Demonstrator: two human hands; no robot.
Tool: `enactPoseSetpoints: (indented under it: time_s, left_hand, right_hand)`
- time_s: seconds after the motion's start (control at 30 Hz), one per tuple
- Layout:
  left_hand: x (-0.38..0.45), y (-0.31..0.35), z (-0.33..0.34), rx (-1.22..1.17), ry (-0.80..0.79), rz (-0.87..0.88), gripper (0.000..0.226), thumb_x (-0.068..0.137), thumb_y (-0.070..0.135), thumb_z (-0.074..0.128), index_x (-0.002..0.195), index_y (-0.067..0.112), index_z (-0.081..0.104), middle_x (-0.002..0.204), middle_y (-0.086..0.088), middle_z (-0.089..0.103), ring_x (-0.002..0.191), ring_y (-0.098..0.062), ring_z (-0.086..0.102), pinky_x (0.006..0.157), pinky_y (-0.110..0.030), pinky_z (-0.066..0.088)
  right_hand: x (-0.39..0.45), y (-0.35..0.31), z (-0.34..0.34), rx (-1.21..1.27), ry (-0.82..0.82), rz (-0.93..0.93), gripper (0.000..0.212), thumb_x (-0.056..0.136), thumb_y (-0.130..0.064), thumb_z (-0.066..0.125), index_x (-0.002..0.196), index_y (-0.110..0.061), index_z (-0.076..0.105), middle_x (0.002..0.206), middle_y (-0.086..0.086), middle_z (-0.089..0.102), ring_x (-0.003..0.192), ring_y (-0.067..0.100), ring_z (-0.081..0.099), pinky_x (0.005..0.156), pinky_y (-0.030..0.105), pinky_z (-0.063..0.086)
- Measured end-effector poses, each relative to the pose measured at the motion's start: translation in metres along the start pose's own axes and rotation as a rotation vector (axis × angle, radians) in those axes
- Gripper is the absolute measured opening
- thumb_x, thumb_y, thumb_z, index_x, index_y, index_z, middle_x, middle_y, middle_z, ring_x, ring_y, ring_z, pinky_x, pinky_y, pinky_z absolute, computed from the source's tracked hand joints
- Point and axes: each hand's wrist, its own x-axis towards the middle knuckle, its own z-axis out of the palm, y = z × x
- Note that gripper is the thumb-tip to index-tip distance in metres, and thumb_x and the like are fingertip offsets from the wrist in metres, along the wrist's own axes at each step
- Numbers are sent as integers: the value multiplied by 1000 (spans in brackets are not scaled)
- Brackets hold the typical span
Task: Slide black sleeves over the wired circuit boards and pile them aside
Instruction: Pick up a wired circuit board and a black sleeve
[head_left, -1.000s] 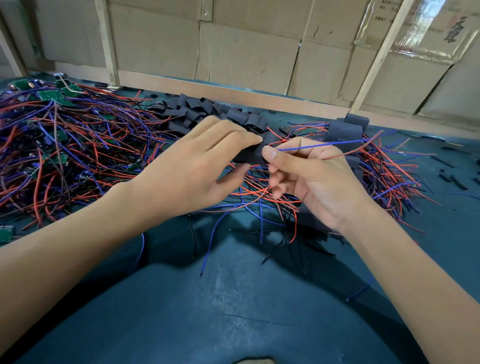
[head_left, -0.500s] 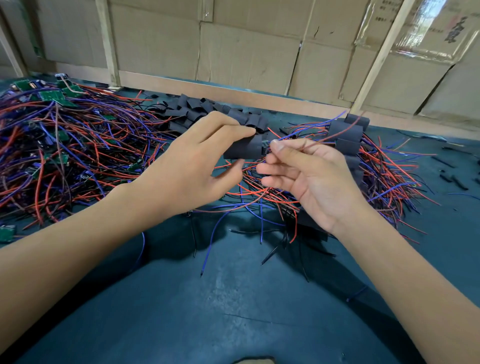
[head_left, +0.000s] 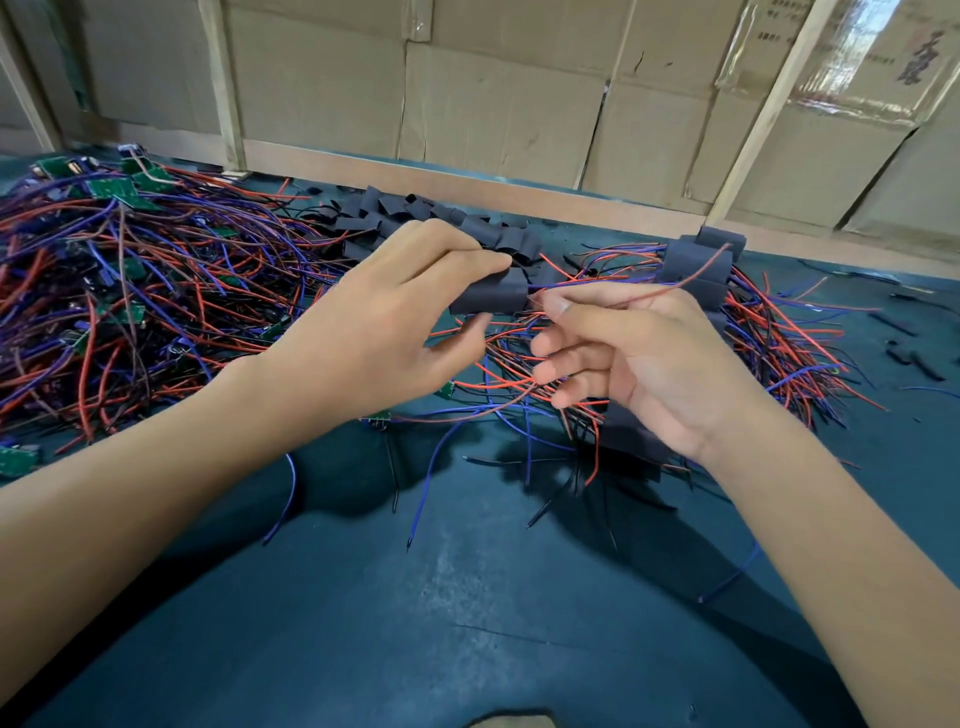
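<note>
Black sleeve sits pinched between the thumb and curled fingers of the left hand, held in the air above the teal table, just in front of the heap of empty sleeves. Thin wires come out of its right end, and the right hand pinches them at thumb and forefinger right beside the sleeve mouth, its other fingers loosely curled and spread below; one reddish wire arcs away over its knuckles. The board itself cannot be seen, so it is probably inside the sleeve already. By my judgement the sliding step is close to done for this piece; next the wires want a last pull to seat the board, then the piece goes onto the finished pile at the right, where sleeved units lie among red and blue leads. Bare boards with their wires wait in the big tangle on the left. Against the frame half a second ago, the sleeve has turned more level and dropped slightly, the right-hand fingers have opened out beneath the pinch, and both hands sit a little lower.
</note>
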Motion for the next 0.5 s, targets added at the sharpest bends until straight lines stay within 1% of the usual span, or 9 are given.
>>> enactPoseSetpoints:
  time_s: [0.07, 0.1, 0.17, 0.2, 0.27, 0.3, 0.37, 0.43, 0.5]
  left_hand:
    - [1, -2, -2, 6, 3, -6, 34, 93, 11, 64, 124, -4, 64, 111, -20, 63, 100, -36, 60, 98, -34, 46]
    - [1, -3, -3, 7, 4, -14, 35, 93, 11, 64, 124, -4, 64, 112, -20, 62, 101, -36, 60, 98, -35, 46]
    - [2, -5, -5, 8, 18, -25, 35, 93, 11, 64, 125, -4, 64, 112, -20, 62, 103, -37, 60, 99, -36, 46]
    - [2, -5, -6, 5, 28, -21, 35, 94, 11, 64, 125, -4, 64, 112, -20, 62, 102, -37, 60, 98, -37, 46]
    - [2, -4, -8, -13, 49, 14, 34, 94, 11, 64, 124, -5, 64, 112, -20, 62, 101, -37, 60, 97, -39, 47]
    - [2, -2, -8, -24, 61, 45, 34, 94, 10, 64, 124, -5, 64, 112, -21, 63, 101, -37, 61, 96, -40, 48]
    - [3, 3, -8, -50, 78, 115, 35, 93, 8, 65, 124, -7, 64, 112, -22, 62, 99, -37, 61, 93, -42, 49]
    - [4, 7, -8, -75, 81, 178, 36, 92, 7, 66, 124, -9, 63, 112, -23, 62, 99, -38, 61, 91, -44, 50]
    - [3, 8, -8, -81, 70, 214, 37, 92, 8, 66, 125, -10, 61, 115, -23, 62, 100, -39, 61, 92, -44, 50]
  right_hand:
    - [2, 1, -2, -40, 277, -105, 17, 89, -28, 78, 88, -13, 70, 58, 4, 62, 40, 21, 56, 40, 25, 44]
    - [3, 0, -2, -55, 473, -245, 20, 90, -31, 78, 87, -16, 65, 57, 1, 55, 38, 21, 49, 40, 27, 40]
    - [-2, -6, -5, -168, 766, -675, 27, 92, -29, 75, 103, -11, 58, 67, -1, 46, 51, 22, 44, 51, 35, 39]
    - [-6, -8, -6, -296, 819, -886, 36, 94, -26, 73, 114, -2, 53, 75, -3, 42, 60, 19, 42, 58, 33, 39]
    - [-12, -8, -10, -573, 766, -1161, 50, 97, -23, 69, 118, 17, 47, 90, -2, 44, 73, 19, 45, 70, 25, 40]
    - [-15, -7, -10, -701, 681, -1242, 50, 97, -22, 69, 117, 19, 49, 99, 3, 49, 79, 22, 50, 77, 25, 41]
    - [-16, -5, -4, -930, 438, -1329, 41, 93, -18, 68, 123, 9, 57, 116, 5, 56, 98, 26, 58, 92, 30, 44]
    - [-12, 3, 4, -1036, 182, -1214, 41, 93, -14, 67, 131, 0, 60, 126, 4, 62, 113, 23, 60, 100, 36, 46]
    - [-10, 10, 7, -926, 0, -923, 44, 95, -10, 66, 138, -4, 57, 121, 2, 68, 105, 14, 67, 93, 31, 50]
